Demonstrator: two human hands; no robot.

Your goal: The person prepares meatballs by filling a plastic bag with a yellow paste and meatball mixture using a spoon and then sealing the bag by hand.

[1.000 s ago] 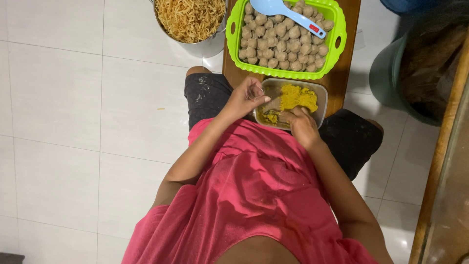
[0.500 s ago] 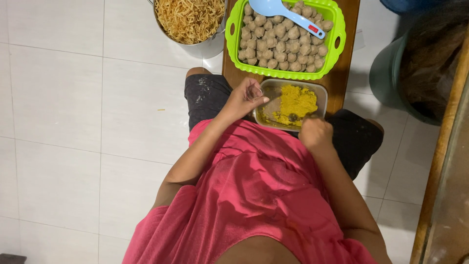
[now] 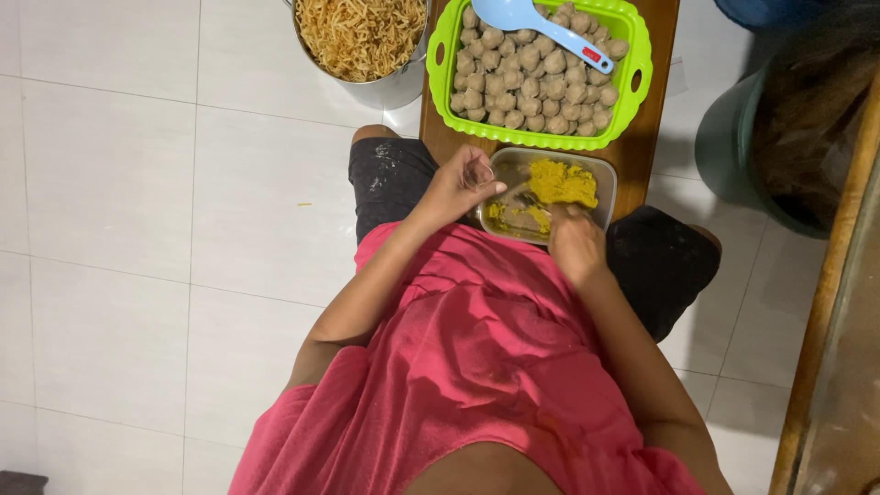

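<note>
A shallow clear plastic container (image 3: pixel 600 179) holding yellow paste (image 3: pixel 561 181) sits at the near end of a narrow wooden board (image 3: pixel 655 137), just beyond the person's lap. The paste is heaped toward the container's far right side, with smears across its near left part. The right hand (image 3: pixel 576 243) reaches over the container's near edge, fingers clenched on a small utensil (image 3: pixel 529 199) whose tip lies in the paste; what kind of utensil it is cannot be told. The left hand (image 3: pixel 458 183) hangs at the container's left edge, fingers curled around a small clear thing (image 3: pixel 478 174), too small to make out.

Just past the container, further along the board, stands a bright green basket (image 3: pixel 632 96) filled with grey-brown meatballs (image 3: pixel 527 82); a light blue ladle (image 3: pixel 536 20) lies across them toward the far right corner. Left of the board, on the white tiled floor (image 3: pixel 137 183), a metal pot (image 3: pixel 390 87) holds fried noodles (image 3: pixel 357 32). To the right of the board stands a dark green bucket (image 3: pixel 724 147)
</note>
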